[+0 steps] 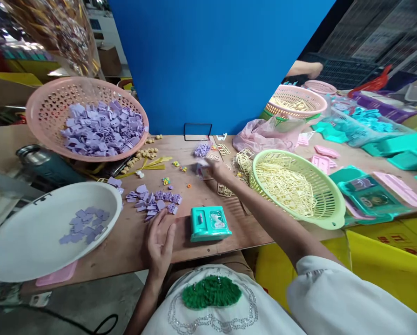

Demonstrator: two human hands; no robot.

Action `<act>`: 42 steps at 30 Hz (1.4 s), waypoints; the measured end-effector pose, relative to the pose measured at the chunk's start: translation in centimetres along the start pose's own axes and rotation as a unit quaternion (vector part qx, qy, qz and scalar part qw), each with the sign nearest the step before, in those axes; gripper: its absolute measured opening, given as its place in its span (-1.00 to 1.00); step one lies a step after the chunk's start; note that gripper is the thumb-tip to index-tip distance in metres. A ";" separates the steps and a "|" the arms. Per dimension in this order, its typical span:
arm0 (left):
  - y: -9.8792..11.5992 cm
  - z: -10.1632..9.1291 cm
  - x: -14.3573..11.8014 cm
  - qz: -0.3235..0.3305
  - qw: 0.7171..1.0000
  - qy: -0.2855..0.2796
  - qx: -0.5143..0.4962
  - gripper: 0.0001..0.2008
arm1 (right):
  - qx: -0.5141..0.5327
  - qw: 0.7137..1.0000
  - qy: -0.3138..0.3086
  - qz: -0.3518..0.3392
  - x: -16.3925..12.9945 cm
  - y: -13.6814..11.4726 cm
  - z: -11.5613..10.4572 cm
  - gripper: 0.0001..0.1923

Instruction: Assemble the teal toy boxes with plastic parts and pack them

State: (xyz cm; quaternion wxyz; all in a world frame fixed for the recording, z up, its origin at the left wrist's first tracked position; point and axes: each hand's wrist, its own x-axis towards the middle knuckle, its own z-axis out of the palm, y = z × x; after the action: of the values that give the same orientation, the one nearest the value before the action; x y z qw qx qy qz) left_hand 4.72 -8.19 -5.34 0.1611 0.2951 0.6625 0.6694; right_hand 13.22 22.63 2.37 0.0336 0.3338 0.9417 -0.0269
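My left hand (160,239) rests palm-up on the wooden table, fingers loosely apart and holding nothing. Its fingertips are beside a loose pile of purple plastic pieces (156,201). Just right of it stands a turquoise plastic box (211,223) with a small handle shape and a round sticker on its face. My right hand (216,168) reaches far across the table, smeared by motion. A pale, partly purple item beneath its fingers is too blurred to name, and I cannot tell whether it is gripped. Beyond it lies a heap of tiny purple parts (202,149).
A pink basket (37,118) of purple pieces and a white bowl (16,237) stand left, near a dark flask (51,167). A green basket (334,204) of cream frames sits right. A blue panel (211,60) rises behind. Another person's hand (309,70) shows at upper right.
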 end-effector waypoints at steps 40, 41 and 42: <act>6.9 8.1 11.4 -0.266 0.892 -0.172 -0.323 -0.68 | 0.154 0.982 0.056 0.093 -3.4 1.6 -4.4 -0.73; 6.5 8.7 12.3 -0.266 0.899 -0.148 -0.314 -0.71 | 0.128 0.984 0.041 0.115 -3.1 2.1 -4.2 -0.72; 6.1 9.2 13.2 -0.261 0.906 -0.126 -0.307 -0.73 | 0.104 0.985 0.024 0.136 -2.9 2.6 -3.9 -0.69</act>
State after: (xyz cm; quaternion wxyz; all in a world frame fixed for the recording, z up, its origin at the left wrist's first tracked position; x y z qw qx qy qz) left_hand 1.11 6.66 2.59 0.4948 0.1289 0.4515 0.7312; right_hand 16.91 23.17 6.44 -0.0201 0.4610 0.8801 -0.1115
